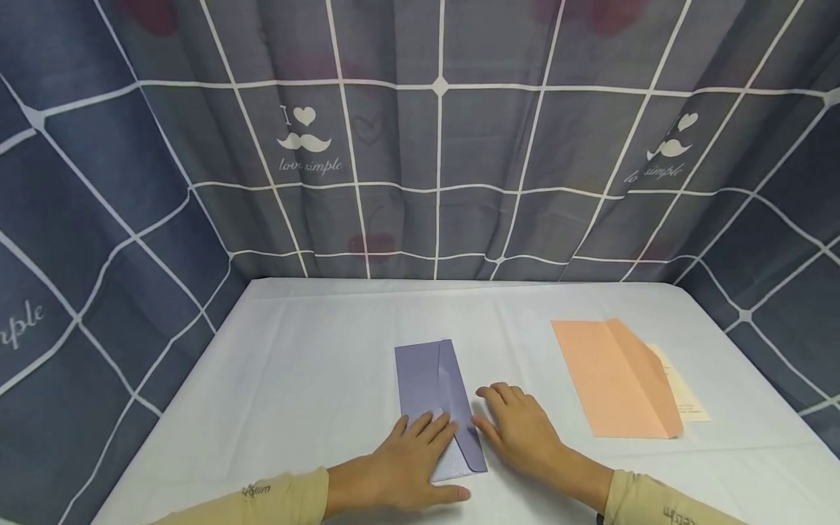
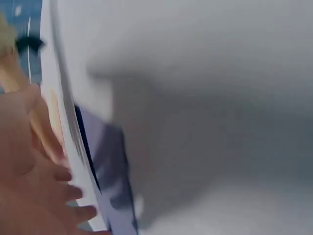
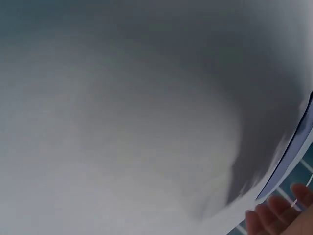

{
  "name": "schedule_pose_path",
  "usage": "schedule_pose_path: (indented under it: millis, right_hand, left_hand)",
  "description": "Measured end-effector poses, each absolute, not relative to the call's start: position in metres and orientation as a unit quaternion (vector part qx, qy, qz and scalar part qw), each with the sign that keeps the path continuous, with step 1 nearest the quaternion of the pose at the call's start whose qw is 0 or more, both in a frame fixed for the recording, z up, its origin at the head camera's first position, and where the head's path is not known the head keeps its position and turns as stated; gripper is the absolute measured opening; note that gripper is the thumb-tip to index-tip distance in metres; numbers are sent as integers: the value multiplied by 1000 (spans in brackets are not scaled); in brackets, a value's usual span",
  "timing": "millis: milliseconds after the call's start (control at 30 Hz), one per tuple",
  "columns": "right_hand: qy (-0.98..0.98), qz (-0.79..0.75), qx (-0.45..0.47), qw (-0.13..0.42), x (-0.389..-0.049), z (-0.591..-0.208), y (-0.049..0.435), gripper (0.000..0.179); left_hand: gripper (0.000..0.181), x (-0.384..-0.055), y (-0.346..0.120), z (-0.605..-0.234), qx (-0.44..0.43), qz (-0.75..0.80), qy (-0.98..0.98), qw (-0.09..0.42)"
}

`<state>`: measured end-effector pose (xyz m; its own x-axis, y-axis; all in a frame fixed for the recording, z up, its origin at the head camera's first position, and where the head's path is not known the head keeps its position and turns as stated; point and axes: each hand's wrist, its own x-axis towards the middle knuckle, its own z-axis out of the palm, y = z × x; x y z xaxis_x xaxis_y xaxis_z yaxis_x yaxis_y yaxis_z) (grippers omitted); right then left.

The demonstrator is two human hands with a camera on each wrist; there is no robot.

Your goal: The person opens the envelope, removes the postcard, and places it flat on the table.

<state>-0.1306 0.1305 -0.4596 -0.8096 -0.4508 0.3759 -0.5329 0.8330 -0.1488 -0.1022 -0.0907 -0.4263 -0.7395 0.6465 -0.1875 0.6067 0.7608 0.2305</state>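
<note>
A purple envelope [image 1: 420, 375] lies on the white-covered table with its flap folded over along the right side. My left hand [image 1: 416, 467] rests on its lower part, fingers spread and fairly straight. Just right of the envelope is my right hand [image 1: 518, 430], fingers loosely bent and holding nothing; its thumb tip is close to the envelope's right edge, and I cannot tell whether they touch. In the left wrist view the envelope [image 2: 110, 161] shows beside the left hand's fingers. Only a thin strip of the envelope [image 3: 288, 154] shows in the right wrist view, near the right fingertips.
To the right lies an orange envelope [image 1: 610, 379] with its flap unfolded. A cream printed card [image 1: 685, 394] sticks out from beneath its right side. Dark checked curtains [image 1: 400, 146] surround the back and sides of the white table [image 1: 308, 350].
</note>
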Motion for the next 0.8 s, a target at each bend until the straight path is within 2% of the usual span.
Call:
schedule_pose_path:
  millis: [133,367,500,667,800]
  right_hand:
    - [-940,117,276,166,-127,-464,120,45]
    - [-943,66,280,168,-121,-470,98,53]
    - [-948,22,267,170,-120,-470,89,54]
    - [-957,-22,252,140,-119,-472,84,52]
    - [-958,-43,248,139,-120,-474,83,48]
  left_hand:
    - [96,-133,-109,-431,296,114,945,79]
    - [107,-177,-144,-452,251,105,959,80]
    - [108,-186,-148,-459,266,98,956,81]
    - [108,-191,-141,-459,276,90,953,88]
    - [108,-194,-138,-458,271,77,955,97]
